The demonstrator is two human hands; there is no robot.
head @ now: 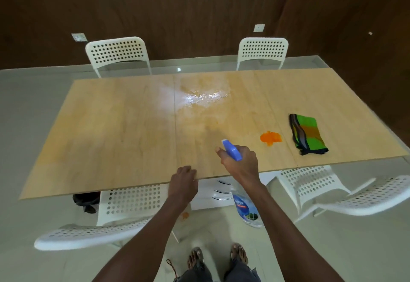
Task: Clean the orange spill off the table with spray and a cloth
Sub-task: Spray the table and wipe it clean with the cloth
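1. Surface (124, 126): long wooden top, long axis left–right. Left half bare, so plenty of room there; near edge runs just under both hands.
2. Chairs: two white perforated chairs (117, 53) at far edge, more pushed in along near edge, one at each side of the person.
3. Wet patch (199, 97): shiny, faintly orange smear at far-centre, straddling a seam in the surface.
4. Cloth (307, 135): green/orange w/ dark border, folded, at right end; long axis runs near–far, slightly slanted. Lies near the right-hand near edge, not over it.
5. Spray bottle (231, 149): blue head above surface, nozzle aimed far-left; clear body hangs below near edge.
6. Right hand (240, 161): fingers gripping bottle neck, index finger stretched fwd at the trigger, arm reaching over near edge.
7. Left hand (184, 181): on near edge, fingers curled loosely, holding nothing.
8. Orange spill (270, 138): small bright blob between bottle and cloth, just left of cloth, apart from both.
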